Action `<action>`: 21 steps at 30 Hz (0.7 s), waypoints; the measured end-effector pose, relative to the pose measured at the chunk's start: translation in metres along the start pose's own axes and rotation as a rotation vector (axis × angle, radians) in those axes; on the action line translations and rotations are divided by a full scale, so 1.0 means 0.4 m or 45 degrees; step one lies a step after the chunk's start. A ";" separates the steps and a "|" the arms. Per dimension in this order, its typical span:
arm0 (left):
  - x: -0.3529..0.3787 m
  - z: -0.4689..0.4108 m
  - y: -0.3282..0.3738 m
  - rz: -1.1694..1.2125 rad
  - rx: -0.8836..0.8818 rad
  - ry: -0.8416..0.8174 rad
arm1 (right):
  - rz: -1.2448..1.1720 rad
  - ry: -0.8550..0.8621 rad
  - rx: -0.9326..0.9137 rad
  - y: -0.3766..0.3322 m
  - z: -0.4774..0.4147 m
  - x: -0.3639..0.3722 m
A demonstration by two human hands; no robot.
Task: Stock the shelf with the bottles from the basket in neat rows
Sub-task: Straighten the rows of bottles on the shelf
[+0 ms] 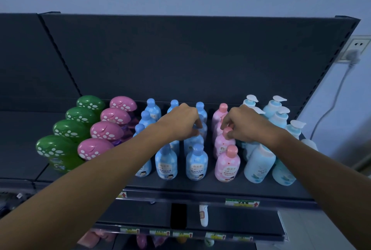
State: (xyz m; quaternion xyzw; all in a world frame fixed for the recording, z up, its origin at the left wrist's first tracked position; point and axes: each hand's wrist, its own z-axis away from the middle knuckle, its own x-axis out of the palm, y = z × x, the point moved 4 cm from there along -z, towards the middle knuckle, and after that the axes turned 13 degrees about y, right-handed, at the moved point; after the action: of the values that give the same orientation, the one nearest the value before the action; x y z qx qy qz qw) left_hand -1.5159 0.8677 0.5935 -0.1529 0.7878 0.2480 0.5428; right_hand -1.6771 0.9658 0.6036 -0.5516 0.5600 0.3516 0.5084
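Nearest me runs the shelf (200,188) with its price tags (242,202) on the front lip. Just behind the lip the front bottles stand upright with labels facing out: two front blue bottles (166,162), a front pink bottle (227,164), and the pale pump bottles (259,163) to the right. One step farther in are my hands, both reaching over that front row so I don't knock it. My left hand (180,124) has its fingers (197,124) curled down around the cap of a blue bottle (192,143) in the rightmost blue column. My right hand (249,126) pinches the cap of a pink bottle (223,144) in the pink column beside it. I hold both by the caps because the bodies sit too close to their neighbours for fingers to fit between, and from the top I can nudge each into line with its column. I judge this to be the straightening step, with the rows nearly full. The basket is out of view. Farther back and to the left stand the green mushroom-capped bottles (80,119) and pink mushroom-capped bottles (112,130), before the dark back panel (180,59).
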 end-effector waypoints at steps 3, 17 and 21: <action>0.003 -0.004 0.000 -0.006 0.018 0.021 | -0.007 -0.011 -0.009 -0.006 -0.002 -0.003; 0.025 -0.013 -0.005 0.084 0.008 0.054 | 0.022 -0.039 -0.010 -0.002 -0.006 -0.007; 0.018 -0.018 -0.004 0.090 -0.003 -0.034 | 0.004 -0.103 0.005 0.003 -0.015 -0.002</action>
State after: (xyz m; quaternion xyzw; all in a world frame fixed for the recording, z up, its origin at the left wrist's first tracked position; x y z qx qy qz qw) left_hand -1.5232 0.8626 0.5884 -0.1221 0.7852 0.2700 0.5438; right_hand -1.6793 0.9604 0.6058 -0.5351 0.5406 0.3730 0.5312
